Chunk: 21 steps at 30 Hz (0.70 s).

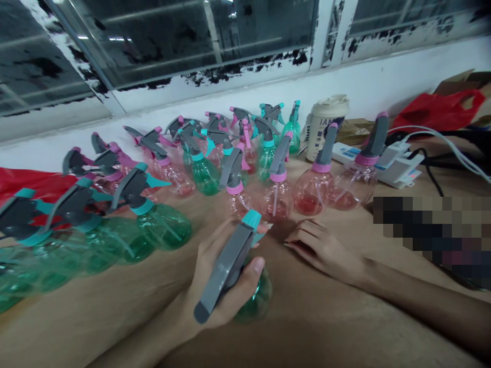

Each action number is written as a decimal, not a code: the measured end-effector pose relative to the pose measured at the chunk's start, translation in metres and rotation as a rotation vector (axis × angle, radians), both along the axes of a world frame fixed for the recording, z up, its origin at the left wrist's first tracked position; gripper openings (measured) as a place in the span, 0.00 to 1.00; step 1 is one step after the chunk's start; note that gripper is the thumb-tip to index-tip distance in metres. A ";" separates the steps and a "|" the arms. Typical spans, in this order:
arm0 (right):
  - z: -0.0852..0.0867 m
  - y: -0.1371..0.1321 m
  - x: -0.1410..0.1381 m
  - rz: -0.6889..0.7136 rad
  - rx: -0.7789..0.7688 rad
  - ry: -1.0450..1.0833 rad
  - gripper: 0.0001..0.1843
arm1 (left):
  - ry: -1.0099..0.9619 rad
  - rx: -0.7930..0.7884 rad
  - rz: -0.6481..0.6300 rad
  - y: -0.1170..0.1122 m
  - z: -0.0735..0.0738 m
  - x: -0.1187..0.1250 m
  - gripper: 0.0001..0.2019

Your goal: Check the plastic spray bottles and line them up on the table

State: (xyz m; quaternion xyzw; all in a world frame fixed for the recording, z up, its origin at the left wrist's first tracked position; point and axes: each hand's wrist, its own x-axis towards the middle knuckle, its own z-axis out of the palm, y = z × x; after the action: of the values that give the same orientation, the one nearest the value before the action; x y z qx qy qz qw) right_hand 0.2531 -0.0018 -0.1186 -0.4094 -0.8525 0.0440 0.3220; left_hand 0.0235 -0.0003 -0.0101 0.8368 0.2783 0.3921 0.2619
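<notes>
My left hand (226, 276) is wrapped round the neck of a green spray bottle (259, 299), its grey trigger head (226, 271) with a turquoise nozzle facing up. Most of that bottle's body is hidden behind the hand. To the right, my right hand (318, 250) rests on the table, its fingers loosely bent with a gap under them and nothing visible in them. Just beyond both hands stand several pink spray bottles (309, 191) with grey and pink heads. On the left lies a row of green spray bottles (163, 225), with turquoise collars, tilted.
More pink and green spray bottles (205, 174) crowd together by the wall. A paper coffee cup (322, 122), a white power strip (401, 171) with cables and a red plastic bag (437, 112) are at the back right. Another red bag (34, 181) lies at the left.
</notes>
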 end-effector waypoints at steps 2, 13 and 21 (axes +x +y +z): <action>0.000 0.000 0.000 0.003 -0.004 -0.002 0.09 | 0.003 -0.008 -0.005 0.000 0.000 0.000 0.16; -0.001 -0.001 -0.001 0.025 -0.058 0.039 0.09 | -0.003 0.000 -0.006 -0.001 0.000 0.001 0.17; -0.004 -0.001 -0.001 0.017 -0.043 -0.050 0.17 | 0.033 0.027 0.067 -0.002 0.001 0.001 0.10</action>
State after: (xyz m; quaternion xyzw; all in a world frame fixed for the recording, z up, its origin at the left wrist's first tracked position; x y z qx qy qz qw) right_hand 0.2525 -0.0031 -0.1224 -0.4099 -0.8626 0.0547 0.2913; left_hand 0.0241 -0.0023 -0.0094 0.8368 0.3049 0.3906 0.2330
